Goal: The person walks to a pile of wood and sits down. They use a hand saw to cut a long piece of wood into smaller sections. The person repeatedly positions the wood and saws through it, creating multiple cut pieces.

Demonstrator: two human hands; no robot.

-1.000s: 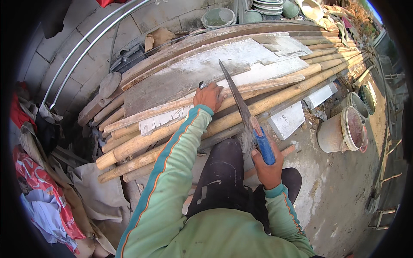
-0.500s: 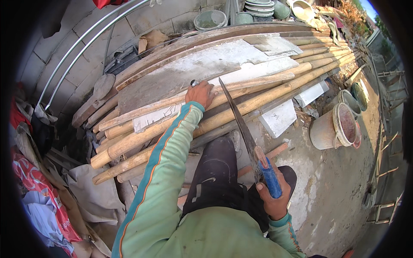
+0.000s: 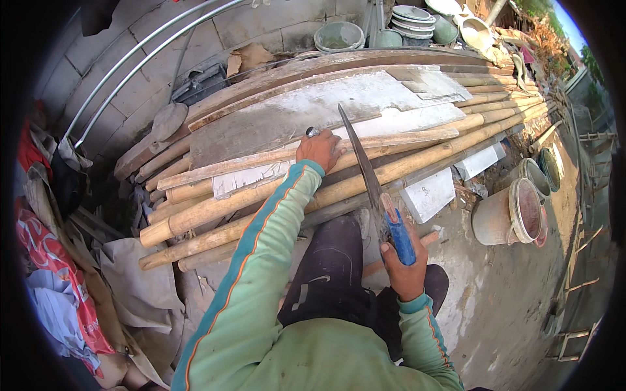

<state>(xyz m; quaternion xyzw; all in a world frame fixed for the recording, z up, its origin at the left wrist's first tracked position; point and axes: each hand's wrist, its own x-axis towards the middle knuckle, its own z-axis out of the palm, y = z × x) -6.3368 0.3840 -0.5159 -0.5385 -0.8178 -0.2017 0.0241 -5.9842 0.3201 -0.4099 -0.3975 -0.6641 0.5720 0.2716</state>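
Note:
My right hand (image 3: 407, 265) is closed round the blue handle of a handsaw (image 3: 364, 163). Its long tapering blade points up and away, its tip over the pale boards. My left hand (image 3: 319, 151) lies over a long, rough wooden batten (image 3: 241, 164), its fingers curled over the far side; a large ring shows on it. Beneath that arm run thick yellow bamboo poles (image 3: 189, 218), side by side with the batten. Flat weathered boards (image 3: 261, 124) with white patches lie just beyond my left hand.
Buckets (image 3: 502, 215) stand on the concrete floor at the right. Basins (image 3: 339, 37) and stacked pails sit along the block wall (image 3: 228, 29). Cloths and sacks (image 3: 140, 280) are heaped at the left. Curved metal tubes (image 3: 137, 55) lean at the upper left.
The view has shifted a little, moving the scene right and down. My right hand has raised the saw slightly nearer the pile. My left hand stays on the batten.

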